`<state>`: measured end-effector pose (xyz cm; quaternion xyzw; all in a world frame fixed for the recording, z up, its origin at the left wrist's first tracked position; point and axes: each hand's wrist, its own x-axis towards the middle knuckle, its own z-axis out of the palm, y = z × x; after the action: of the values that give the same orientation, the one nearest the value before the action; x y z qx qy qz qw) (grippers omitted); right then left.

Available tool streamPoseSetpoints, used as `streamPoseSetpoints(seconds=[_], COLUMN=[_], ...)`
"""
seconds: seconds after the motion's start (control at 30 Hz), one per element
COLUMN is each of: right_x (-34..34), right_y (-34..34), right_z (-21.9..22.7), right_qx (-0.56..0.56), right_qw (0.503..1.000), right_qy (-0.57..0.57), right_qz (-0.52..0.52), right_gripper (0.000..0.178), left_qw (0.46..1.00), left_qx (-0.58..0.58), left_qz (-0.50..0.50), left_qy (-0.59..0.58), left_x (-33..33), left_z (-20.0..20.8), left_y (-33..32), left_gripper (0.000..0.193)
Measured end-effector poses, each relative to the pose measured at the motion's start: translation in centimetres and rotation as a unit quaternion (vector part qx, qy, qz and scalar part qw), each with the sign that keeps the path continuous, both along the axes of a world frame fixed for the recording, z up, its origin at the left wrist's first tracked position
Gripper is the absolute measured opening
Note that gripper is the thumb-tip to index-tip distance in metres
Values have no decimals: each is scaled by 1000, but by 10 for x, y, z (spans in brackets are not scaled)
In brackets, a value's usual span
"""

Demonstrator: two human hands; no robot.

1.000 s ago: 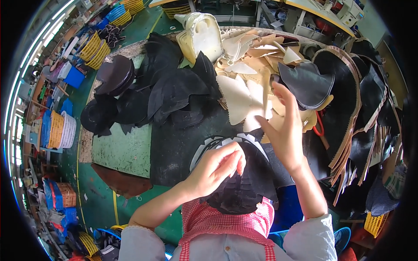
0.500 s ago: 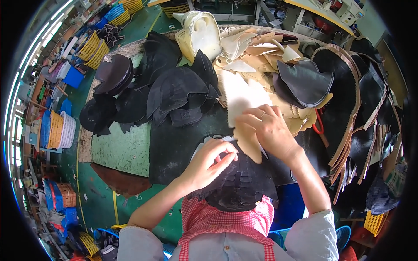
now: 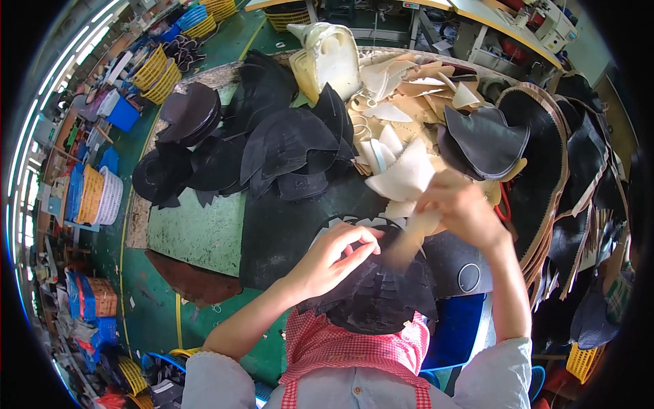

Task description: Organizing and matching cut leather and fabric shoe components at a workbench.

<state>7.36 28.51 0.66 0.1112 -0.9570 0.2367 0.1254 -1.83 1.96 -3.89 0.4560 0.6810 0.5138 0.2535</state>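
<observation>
My right hand (image 3: 458,208) is closed on a beige leather piece (image 3: 411,242), which hangs from the fingers toward the black work. Both are blurred by motion. My left hand (image 3: 334,258) rests over the stack of black leather pieces (image 3: 371,296) at the table's near edge, fingers loosely curled, thumb and forefinger a little apart, nothing visible between them. White-edged pieces show at the far rim of that stack. Beyond my right hand, a pale cream piece (image 3: 407,174) lies on a heap of beige leather cutouts (image 3: 436,95).
Black cut pieces (image 3: 286,146) pile up left of centre. A yellowed white plastic container (image 3: 334,61) stands at the far side. Black toe-shaped pieces (image 3: 487,143) and long zigzag-edged leather strips (image 3: 538,170) lie right. A black ring (image 3: 469,277) is near the front edge.
My right hand has moved right and slightly nearer with the beige piece, off the cream piece, which now lies on the heap. My left hand stays nearly in place; the whole view has shifted slightly.
</observation>
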Motion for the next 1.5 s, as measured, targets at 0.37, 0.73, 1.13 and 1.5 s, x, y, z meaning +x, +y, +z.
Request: streamPoseSetpoints(seconds=[0.37,0.73,1.13,1.5], right_x=[23,38,55,67], right_y=[-56,-83,-90,-76], right_z=[10,17,15,-10], right_qx=[-592,-429,-264,-816], right_qw=[769,887,939,558], right_qy=[-163,-79,-26,-132], right_qz=[-177,-154,-220,-79], right_gripper=[45,13,16,23], left_qw=[975,973,958,903], left_qx=[62,59,85,18], left_qz=[-55,-39,114,-87], left_qy=[-204,-219,249,-421], left_x=[22,20,49,16], left_z=[20,32,29,14], left_y=[20,17,33,4], left_gripper=[29,29,13,33])
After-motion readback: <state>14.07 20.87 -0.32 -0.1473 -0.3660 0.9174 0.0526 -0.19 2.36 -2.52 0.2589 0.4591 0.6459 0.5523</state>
